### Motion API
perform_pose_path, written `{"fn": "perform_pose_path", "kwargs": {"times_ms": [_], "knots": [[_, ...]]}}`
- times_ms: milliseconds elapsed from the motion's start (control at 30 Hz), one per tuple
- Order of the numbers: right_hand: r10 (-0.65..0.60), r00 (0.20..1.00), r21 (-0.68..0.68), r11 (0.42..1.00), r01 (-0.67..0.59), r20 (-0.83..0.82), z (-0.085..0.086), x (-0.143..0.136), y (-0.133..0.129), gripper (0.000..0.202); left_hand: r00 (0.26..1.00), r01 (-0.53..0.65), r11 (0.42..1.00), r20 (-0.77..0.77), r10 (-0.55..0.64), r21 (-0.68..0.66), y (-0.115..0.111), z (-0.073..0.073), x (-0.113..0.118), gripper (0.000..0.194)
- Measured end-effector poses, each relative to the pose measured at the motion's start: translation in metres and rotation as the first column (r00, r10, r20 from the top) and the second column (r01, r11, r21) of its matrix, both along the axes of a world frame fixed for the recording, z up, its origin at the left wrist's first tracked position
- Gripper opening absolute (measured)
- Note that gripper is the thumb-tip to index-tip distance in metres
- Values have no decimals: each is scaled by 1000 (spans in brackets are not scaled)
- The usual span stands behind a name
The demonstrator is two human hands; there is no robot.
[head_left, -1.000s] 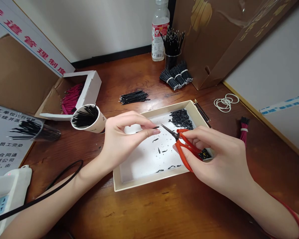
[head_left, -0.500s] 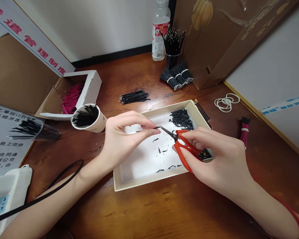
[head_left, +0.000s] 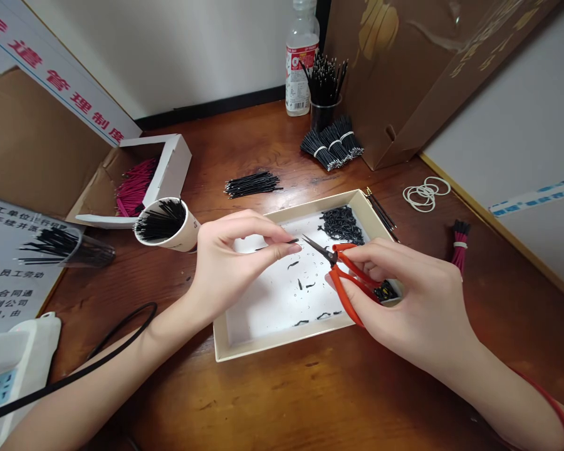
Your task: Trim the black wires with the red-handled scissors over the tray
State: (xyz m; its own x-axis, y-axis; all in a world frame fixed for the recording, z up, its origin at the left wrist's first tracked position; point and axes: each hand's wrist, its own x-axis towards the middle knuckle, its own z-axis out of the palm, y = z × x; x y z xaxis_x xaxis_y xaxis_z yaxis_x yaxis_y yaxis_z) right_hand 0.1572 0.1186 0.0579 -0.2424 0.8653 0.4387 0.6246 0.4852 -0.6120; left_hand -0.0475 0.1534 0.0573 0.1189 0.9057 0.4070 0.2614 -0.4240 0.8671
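Note:
My left hand [head_left: 237, 257] pinches a thin black wire [head_left: 293, 241] between thumb and forefinger; a short end sticks out past the fingertips, and the rest is mostly hidden by the hand. Small red-handled scissors [head_left: 352, 282] are gripped in my right hand [head_left: 413, 300], their dark pointed blades aimed at that end with a small gap between. Both hands are over a shallow cream box [head_left: 282, 351] with a white bottom. In it lie a heap of short black pieces [head_left: 342, 225] and several loose scraps [head_left: 305, 285].
A paper cup [head_left: 188, 232] of black wires stands left of the box, near a white carton [head_left: 176, 169] of pink-red wires. Behind lie a loose wire pile [head_left: 252, 183] and banded bundles [head_left: 331, 147], beside a bottle [head_left: 301, 69]. Rubber bands [head_left: 425, 194] lie right. A black cable [head_left: 75, 376] crosses my left forearm.
The scissors' tips have drawn slightly away from the wire end, where they were touching or nearly touching it. My left hand has barely moved and keeps its pinch.

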Motion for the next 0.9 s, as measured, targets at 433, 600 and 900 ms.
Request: {"fn": "perform_pose_path", "kwargs": {"times_ms": [433,600,900], "knots": [[20,1000,5,1000,-20,-5,-2,-2,0,11,1000,-3,1000,-12,3,-3,-1,0,0,16],[21,1000,7,1000,-21,-8,-4,-1,0,10,1000,-12,1000,-26,12,-10,-1,0,0,15],[-50,997,-7,999,50,-52,-6,0,1,10,999,-26,998,30,28,-63,0,0,1,14]]}}
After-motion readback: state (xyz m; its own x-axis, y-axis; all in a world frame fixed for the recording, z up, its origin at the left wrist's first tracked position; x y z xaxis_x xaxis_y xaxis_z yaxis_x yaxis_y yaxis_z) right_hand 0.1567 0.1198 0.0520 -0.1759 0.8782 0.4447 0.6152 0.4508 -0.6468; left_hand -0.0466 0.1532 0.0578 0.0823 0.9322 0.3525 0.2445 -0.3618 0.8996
